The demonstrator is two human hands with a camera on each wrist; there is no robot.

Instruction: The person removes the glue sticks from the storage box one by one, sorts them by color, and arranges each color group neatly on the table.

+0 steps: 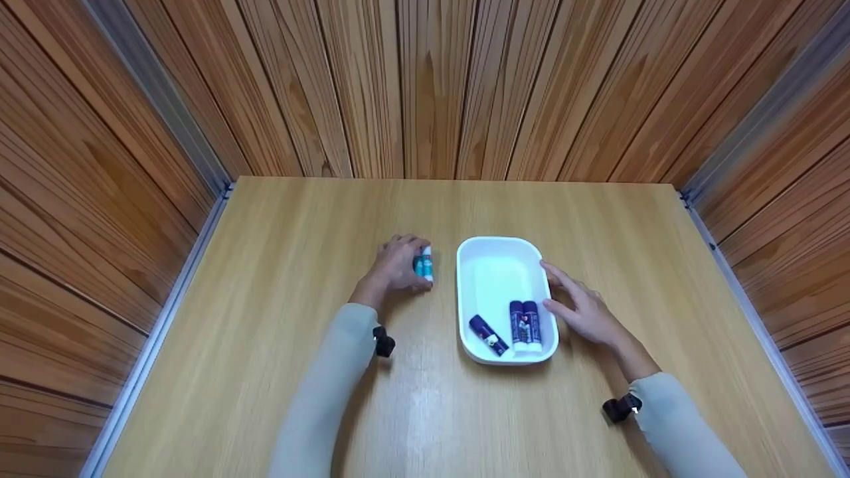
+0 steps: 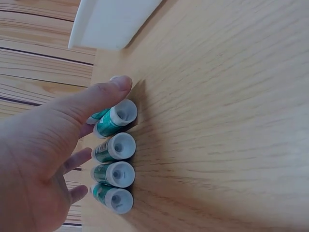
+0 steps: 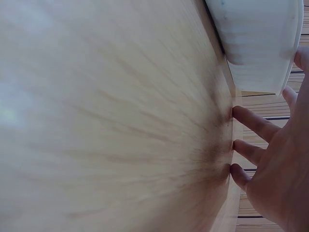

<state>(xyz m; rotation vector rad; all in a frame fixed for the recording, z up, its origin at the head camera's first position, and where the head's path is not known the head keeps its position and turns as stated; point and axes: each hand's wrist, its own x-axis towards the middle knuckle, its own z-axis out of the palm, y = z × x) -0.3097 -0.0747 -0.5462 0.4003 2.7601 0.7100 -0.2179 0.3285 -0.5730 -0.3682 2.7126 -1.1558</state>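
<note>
Teal tubes (image 2: pixel 114 148) on the table (image 1: pixel 412 405), left of a tray (image 1: pixel 501 275); left hand (image 1: pixel 396 263) pinches the nearest by its ends; right hand (image 1: pixel 584 312), fingers loosely straight, touches the tray. Likely light, stiff, smooth; best held mid-barrel.

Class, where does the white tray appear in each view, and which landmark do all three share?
Head: tray, right of centre, below mid-height.
Left wrist: tray, at the top, left of centre, cut off.
Right wrist: tray, top right, cut off above.
Shared landmark: the wooden table.
</note>
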